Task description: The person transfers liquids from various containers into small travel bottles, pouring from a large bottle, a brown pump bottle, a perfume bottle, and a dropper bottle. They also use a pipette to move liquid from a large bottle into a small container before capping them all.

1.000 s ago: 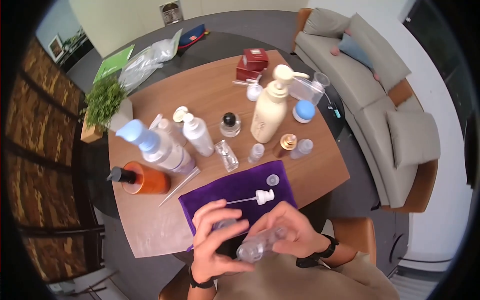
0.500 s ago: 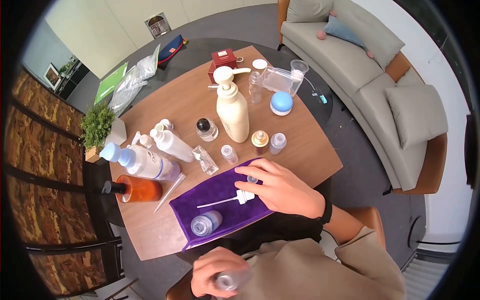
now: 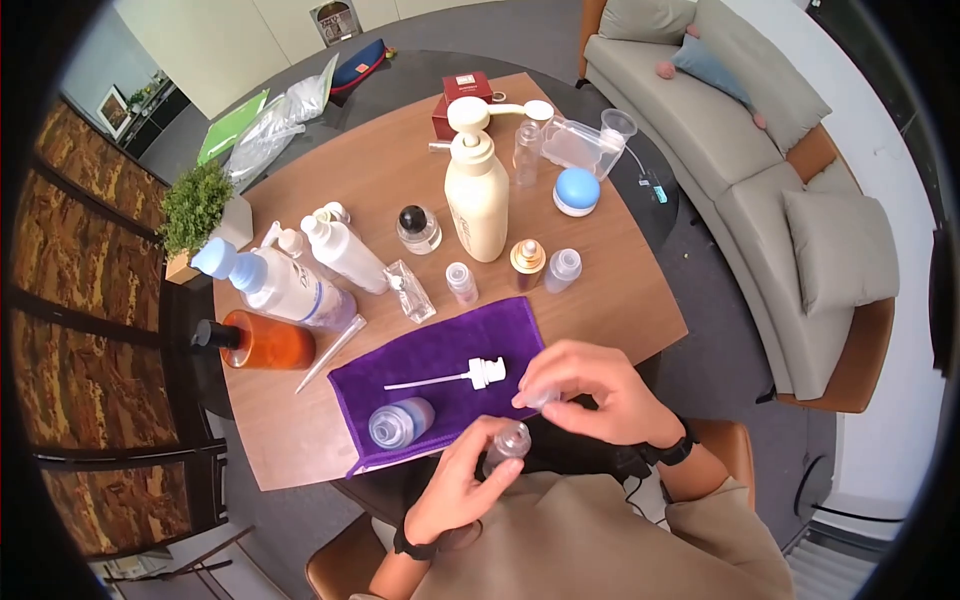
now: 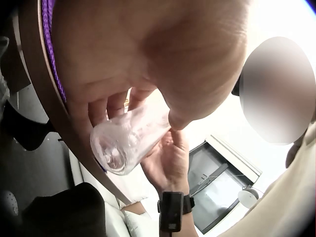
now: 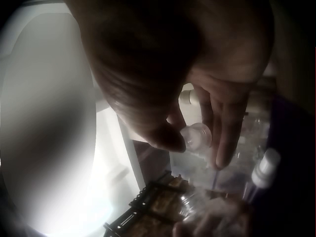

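Across the wooden table (image 3: 400, 170) sit many bottles; largest is a cream pump bottle (image 3: 476, 205), upright near centre. Left side: a clear bottle with a pale blue cap (image 3: 275, 285) lying tilted, and an amber bottle with a black pump (image 3: 255, 342) on its side just below it. At the near edge lies a purple cloth (image 3: 440, 352), carrying a small bluish open bottle (image 3: 400, 422) on its side and a white spray head with a thin dip tube (image 3: 468, 376).

Hands are off the table, at its near edge, close to the person's chest. Left hand (image 3: 458, 490) grips a small clear plastic bottle (image 3: 507, 446), fingers curled round the body; left wrist view shows the same bottle (image 4: 129, 139) held between thumb and fingers, open mouth facing the camera. Right hand (image 3: 590, 392) sits just above and to the right of it, pinching a small clear round cap (image 5: 195, 136) between thumb and fingers, the cap just above the bottle. Cap and bottle are close, apart in the right wrist view. Both hands are nearly touching each other, each clamped on its own part.
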Action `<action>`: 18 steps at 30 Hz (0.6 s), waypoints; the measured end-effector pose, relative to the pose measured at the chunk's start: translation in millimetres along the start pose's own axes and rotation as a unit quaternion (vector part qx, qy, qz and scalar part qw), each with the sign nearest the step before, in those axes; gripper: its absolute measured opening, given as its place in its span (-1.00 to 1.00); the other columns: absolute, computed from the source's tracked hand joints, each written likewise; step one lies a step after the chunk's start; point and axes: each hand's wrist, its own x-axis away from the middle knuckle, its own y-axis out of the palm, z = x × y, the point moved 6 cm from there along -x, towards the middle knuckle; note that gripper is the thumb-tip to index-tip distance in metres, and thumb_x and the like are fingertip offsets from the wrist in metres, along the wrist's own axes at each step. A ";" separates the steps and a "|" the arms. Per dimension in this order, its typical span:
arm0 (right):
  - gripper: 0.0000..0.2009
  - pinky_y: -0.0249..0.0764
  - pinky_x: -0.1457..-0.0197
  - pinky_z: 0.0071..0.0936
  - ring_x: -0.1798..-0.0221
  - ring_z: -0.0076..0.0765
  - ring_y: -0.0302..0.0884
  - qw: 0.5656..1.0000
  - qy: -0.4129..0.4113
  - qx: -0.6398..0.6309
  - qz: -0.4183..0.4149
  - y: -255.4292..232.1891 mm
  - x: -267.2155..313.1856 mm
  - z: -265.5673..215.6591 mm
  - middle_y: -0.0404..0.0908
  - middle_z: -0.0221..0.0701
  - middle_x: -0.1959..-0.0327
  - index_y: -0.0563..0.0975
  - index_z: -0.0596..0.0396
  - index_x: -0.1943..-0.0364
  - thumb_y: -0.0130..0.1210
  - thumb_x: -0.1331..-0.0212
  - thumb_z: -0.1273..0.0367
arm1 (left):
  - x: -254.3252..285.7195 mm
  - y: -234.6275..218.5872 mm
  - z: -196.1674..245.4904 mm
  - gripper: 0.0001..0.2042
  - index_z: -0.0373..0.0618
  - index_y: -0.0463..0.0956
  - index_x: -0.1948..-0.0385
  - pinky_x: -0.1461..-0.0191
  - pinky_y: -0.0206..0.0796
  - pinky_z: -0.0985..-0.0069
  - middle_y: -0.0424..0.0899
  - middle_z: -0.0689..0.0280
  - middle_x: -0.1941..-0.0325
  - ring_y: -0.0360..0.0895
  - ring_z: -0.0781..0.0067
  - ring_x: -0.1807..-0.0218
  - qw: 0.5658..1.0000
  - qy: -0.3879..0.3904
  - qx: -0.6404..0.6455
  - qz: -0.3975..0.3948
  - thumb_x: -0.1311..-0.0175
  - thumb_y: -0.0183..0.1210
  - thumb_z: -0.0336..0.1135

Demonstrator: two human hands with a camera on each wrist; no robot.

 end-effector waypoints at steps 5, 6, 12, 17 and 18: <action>-0.73 0.71 -0.21 -0.26 -0.11 -0.11 0.82 0.995 -0.072 0.040 -0.048 12.0 10.5 -12.0 0.87 -0.26 -0.11 0.74 0.12 -0.07 0.44 -0.31 0.56 | -6.3 0.3 6.7 -0.65 -0.24 0.51 -0.24 -0.14 0.49 0.30 0.68 0.17 -0.04 0.64 0.28 -0.02 0.999 0.028 -0.037 0.008 -0.51 0.32 -0.43; -0.76 0.72 -0.19 -0.26 -0.07 -0.13 0.83 0.994 -0.066 0.070 -0.041 11.2 11.2 -14.8 0.88 -0.28 -0.09 0.74 0.11 -0.01 0.46 -0.29 0.53 | -5.7 0.8 3.8 -0.62 -0.24 0.54 -0.26 -0.12 0.50 0.31 0.68 0.15 -0.06 0.65 0.23 -0.02 0.998 0.050 -0.018 0.013 -0.48 0.37 -0.45; -0.75 0.72 0.05 -0.37 0.14 -0.22 0.84 0.976 -0.085 0.186 -0.077 17.0 15.3 -14.9 0.87 -0.25 0.00 0.71 0.11 0.20 0.56 -0.31 0.27 | -4.1 -4.2 8.0 -0.58 -0.26 0.61 -0.26 -0.08 0.56 0.30 0.70 0.11 -0.05 0.69 0.16 0.01 0.997 0.070 -0.023 0.013 -0.43 0.47 -0.43; -0.50 0.63 0.35 -0.34 0.41 -0.16 0.78 0.915 0.026 0.372 -0.157 11.4 23.9 -4.3 0.87 -0.32 0.14 0.79 0.09 -0.03 0.53 -0.28 -0.03 | -6.8 2.5 10.3 -0.59 -0.28 0.63 -0.24 -0.06 0.57 0.28 0.71 0.10 -0.03 0.71 0.13 0.03 0.996 0.078 -0.034 -0.023 -0.45 0.49 -0.37; -0.47 0.65 0.32 -0.38 0.39 -0.20 0.79 0.934 0.025 0.332 -0.126 7.8 17.7 -15.6 0.87 -0.32 0.17 0.81 0.07 -0.04 0.59 -0.17 -0.03 | -7.6 2.9 10.9 -0.59 -0.28 0.63 -0.24 -0.06 0.57 0.28 0.71 0.10 -0.03 0.71 0.13 0.03 0.996 0.077 -0.033 -0.023 -0.45 0.49 -0.37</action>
